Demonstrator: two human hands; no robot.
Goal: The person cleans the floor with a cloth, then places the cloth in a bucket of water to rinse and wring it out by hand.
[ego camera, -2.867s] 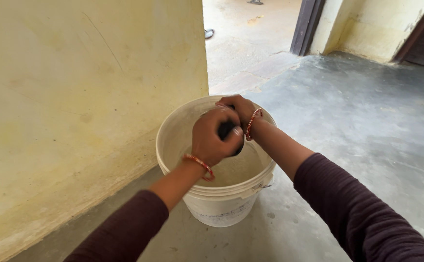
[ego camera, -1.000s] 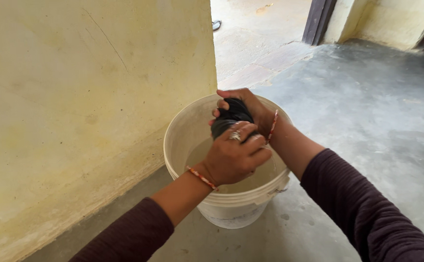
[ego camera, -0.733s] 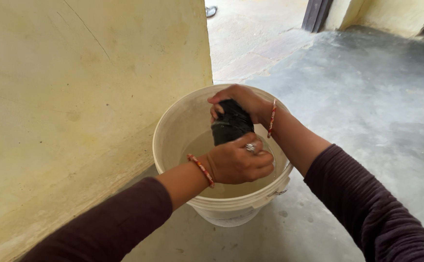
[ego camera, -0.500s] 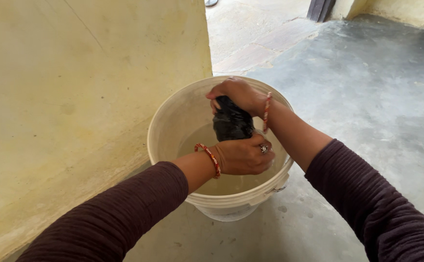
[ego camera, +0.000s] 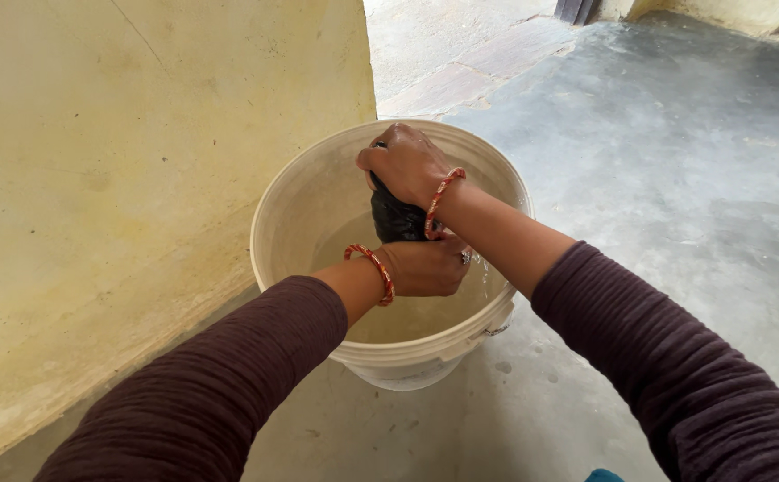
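Over a white plastic bucket point(ego camera: 293, 205) of murky water, both my hands grip a bunched black wet cloth point(ego camera: 393, 220). My right hand point(ego camera: 404, 161) clamps the cloth's upper end, knuckles up, near the bucket's far rim. My left hand point(ego camera: 425, 267) holds the lower end just above the water. Each wrist wears a red and gold bangle. Most of the cloth is hidden inside my fists. Dark maroon sleeves cover both forearms.
A yellow plastered wall point(ego camera: 122, 170) stands close on the left of the bucket. Grey concrete floor point(ego camera: 675, 161) stretches to the right and back. A paler paved strip point(ego camera: 461, 54) runs beyond the wall's corner. A small teal thing point(ego camera: 604, 476) shows at the bottom edge.
Both hands have kept hold of the black cloth and twisted it, and it has sunk lower toward the water. The view has tilted down and closer to the bucket.
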